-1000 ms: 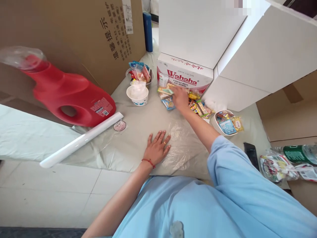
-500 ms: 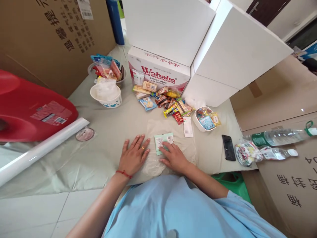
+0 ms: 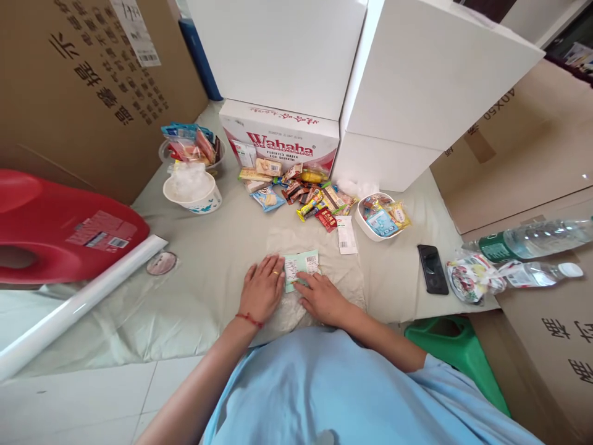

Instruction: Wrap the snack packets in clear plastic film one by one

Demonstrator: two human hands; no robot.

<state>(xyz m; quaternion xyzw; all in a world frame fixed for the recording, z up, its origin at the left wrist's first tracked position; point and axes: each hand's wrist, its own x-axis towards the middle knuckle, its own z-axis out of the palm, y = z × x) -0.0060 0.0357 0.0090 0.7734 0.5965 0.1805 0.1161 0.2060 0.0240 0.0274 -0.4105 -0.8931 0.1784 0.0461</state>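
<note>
A small pale-green packet (image 3: 294,262) with printed text and a barcode lies on a thin clear plastic sheet (image 3: 349,272) at the front of the table. My right hand (image 3: 325,299) rests over the packet's lower right part, fingers stretched and touching it, palm down. Just left of the packet, my left hand (image 3: 263,285) lies flat with its fingers out, the fingertips close to the packet's left edge. Neither hand grasps anything. Beyond the sheet's far edge sits a heap of wrapped snacks (image 3: 308,193), with a white sachet (image 3: 346,235) nearer me.
A white bowl of snacks (image 3: 378,233) and a phone (image 3: 433,269) are on the right, with plastic bottles (image 3: 542,240) beyond. Leftward stand a paper tub (image 3: 197,201), a red jug (image 3: 69,225) and a white roll (image 3: 78,309). A Wahaha carton (image 3: 282,133) backs the heap.
My left hand has moved right, closer to the packet, and its fingers are less spread. My right hand stays on the packet. The camera view has shifted slightly.
</note>
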